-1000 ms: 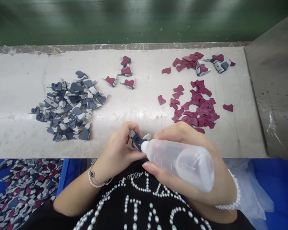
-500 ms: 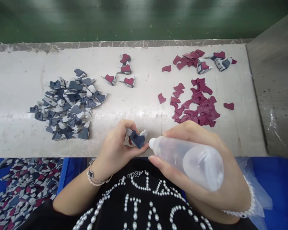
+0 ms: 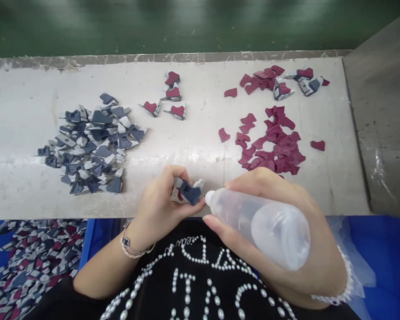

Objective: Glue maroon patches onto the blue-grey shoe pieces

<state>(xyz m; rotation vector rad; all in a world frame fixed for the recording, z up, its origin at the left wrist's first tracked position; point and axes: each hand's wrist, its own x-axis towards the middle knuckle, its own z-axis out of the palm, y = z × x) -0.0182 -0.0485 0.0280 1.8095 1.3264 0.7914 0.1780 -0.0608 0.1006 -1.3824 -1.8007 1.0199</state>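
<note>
Between its thumb and fingers, my left hand (image 3: 162, 204) holds a blue and grey plastic part (image 3: 190, 192) near the table's front edge. My right hand (image 3: 270, 186) is wrapped round a translucent squeeze bottle (image 3: 263, 224), tilted with its white tip beside the held part. Left of my hands lies a heap of blue and grey parts (image 3: 102, 153). To the right, maroon pieces (image 3: 283, 149) are spread in a loose pile. Several parts with maroon pieces on them (image 3: 173, 93) lie at the middle back.
A blue bin (image 3: 90, 242) full of mixed parts is below the table at the left. A metal panel (image 3: 383, 115) bounds the pale table (image 3: 193, 142) at the right. More maroon pieces (image 3: 260, 82) and a few assembled parts (image 3: 308, 84) lie at the back right.
The view has shifted very slightly. My left hand still grips the part, and the bottle in my right hand has barely moved to the left.
</note>
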